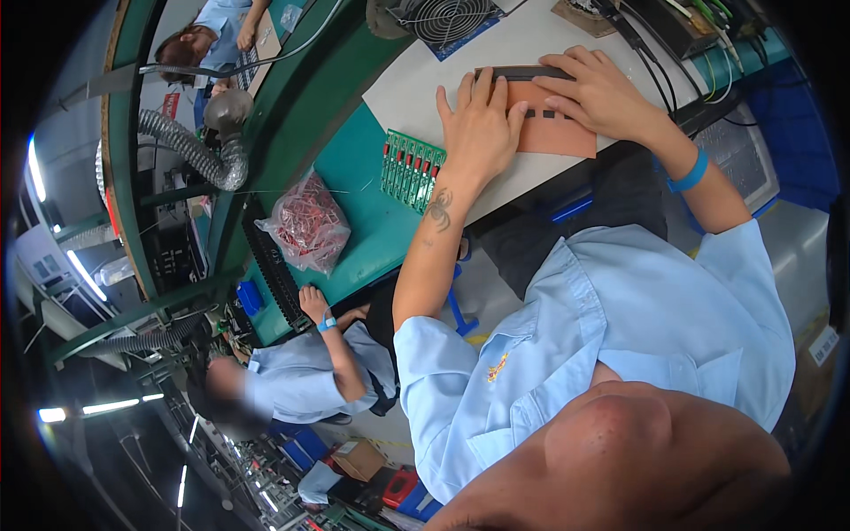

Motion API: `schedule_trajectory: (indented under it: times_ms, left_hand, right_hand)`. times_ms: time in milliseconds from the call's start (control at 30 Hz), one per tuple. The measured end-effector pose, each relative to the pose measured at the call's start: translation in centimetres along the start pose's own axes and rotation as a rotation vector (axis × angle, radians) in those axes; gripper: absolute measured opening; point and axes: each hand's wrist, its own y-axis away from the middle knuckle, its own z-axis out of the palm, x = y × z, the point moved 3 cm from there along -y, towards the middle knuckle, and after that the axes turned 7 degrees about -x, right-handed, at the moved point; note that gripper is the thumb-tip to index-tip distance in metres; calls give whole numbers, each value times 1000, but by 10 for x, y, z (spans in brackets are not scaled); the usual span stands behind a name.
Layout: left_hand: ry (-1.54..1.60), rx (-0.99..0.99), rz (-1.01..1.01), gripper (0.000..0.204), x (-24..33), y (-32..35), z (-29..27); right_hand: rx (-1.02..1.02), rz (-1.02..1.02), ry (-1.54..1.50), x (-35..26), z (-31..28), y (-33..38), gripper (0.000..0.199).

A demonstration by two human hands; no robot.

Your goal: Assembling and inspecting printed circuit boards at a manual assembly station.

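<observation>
My left hand [482, 124] lies with its fingers spread over the left part of a flat orange-brown sheet [558, 137] and its dark upper edge strip [522, 73]. From the other side, my right hand [595, 93] rests on the same sheet, its fingers stretched out toward the left hand. Small dark rectangles form a row across the sheet between the hands. Left of my left wrist is a panel of green circuit boards [411, 173] with red parts. What lies under my palms is hidden.
A clear bag of red parts [305, 221] and a long black rack [274, 270] lie on the green bench mat [363, 230]. A fan with a round guard [447, 22] stands at the back. Cables [655, 75] run at the right. A co-worker [310, 372] sits at lower left.
</observation>
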Motion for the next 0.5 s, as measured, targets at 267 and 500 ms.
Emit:
schedule_trajectory:
  times_ms: [267,500]
  left_hand:
    - [57,-76,-47,46,-7,-1,5]
    - [201,-82,-85,41,-18,-2,9]
  right_hand:
    - [-103,50,-142,6,-3,2,33]
    - [-87,59,-324,12,-8,8,30]
